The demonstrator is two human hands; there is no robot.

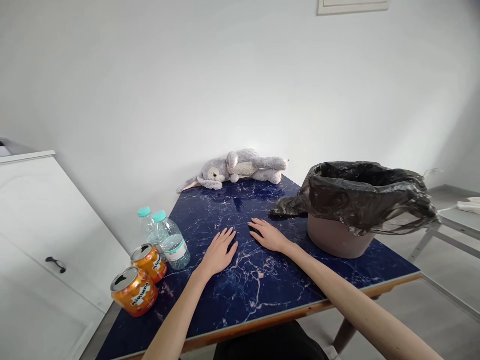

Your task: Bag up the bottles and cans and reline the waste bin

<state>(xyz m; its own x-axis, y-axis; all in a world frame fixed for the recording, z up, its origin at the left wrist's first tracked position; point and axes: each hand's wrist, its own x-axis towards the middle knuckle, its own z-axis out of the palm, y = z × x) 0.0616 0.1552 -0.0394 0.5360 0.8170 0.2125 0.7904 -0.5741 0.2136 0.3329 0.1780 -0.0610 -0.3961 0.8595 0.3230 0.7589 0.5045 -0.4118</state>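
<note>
My left hand lies flat on the blue marbled tabletop, fingers stretched out and holding nothing. Across from it, my right hand also rests palm down with its fingers apart. Left of my left hand stand two clear plastic bottles with turquoise caps, the nearer bottle and the farther bottle. In front of them are two opened orange Mirinda cans, a near can and a second can. To the right of my right hand sits a brownish trash bin lined with a black plastic bag.
A grey plush rabbit lies on its side at the table's far end, against the white wall. A white cabinet with a dark handle stands at the left. Right of the table is a light metal frame.
</note>
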